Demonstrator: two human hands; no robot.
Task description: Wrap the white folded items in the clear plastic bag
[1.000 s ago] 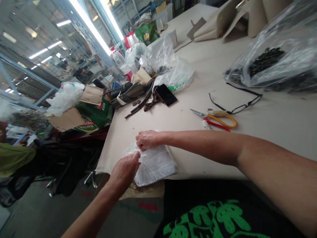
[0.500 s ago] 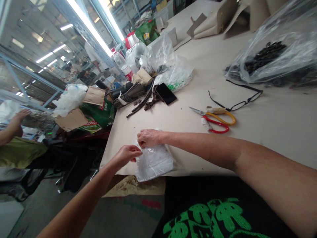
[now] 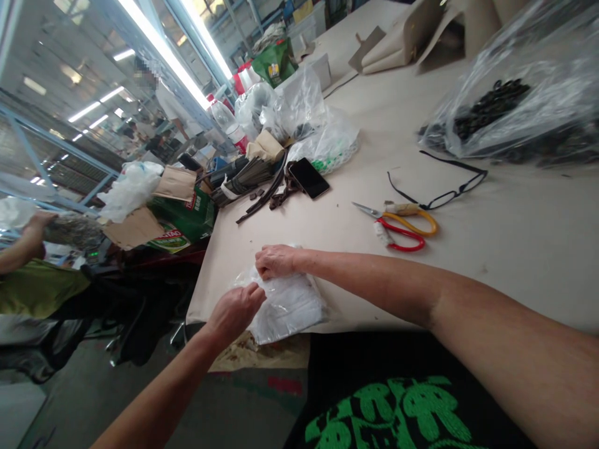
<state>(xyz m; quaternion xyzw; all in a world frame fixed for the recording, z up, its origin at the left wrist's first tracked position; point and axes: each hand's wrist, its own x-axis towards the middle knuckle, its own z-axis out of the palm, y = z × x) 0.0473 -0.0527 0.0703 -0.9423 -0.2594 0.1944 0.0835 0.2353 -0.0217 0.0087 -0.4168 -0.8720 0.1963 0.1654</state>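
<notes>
A stack of clear plastic bags (image 3: 287, 305) lies at the near left corner of the beige table (image 3: 491, 249). My right hand (image 3: 275, 260) rests on the stack's far edge, fingers curled and pinching the plastic. My left hand (image 3: 234, 310) is at the stack's left edge, fingers closed on the top film.
Red and yellow scissors (image 3: 403, 226) and black glasses (image 3: 444, 187) lie right of centre. A black phone (image 3: 307, 178), dark straps (image 3: 266, 193) and plastic bags (image 3: 322, 134) crowd the far left. A big bag of dark parts (image 3: 510, 106) sits far right. A person in green (image 3: 28, 280) is at left.
My left hand slid slightly down and back along the stack's left edge, still pinching the film. My right hand stayed on the far edge. The view shifted a little.
</notes>
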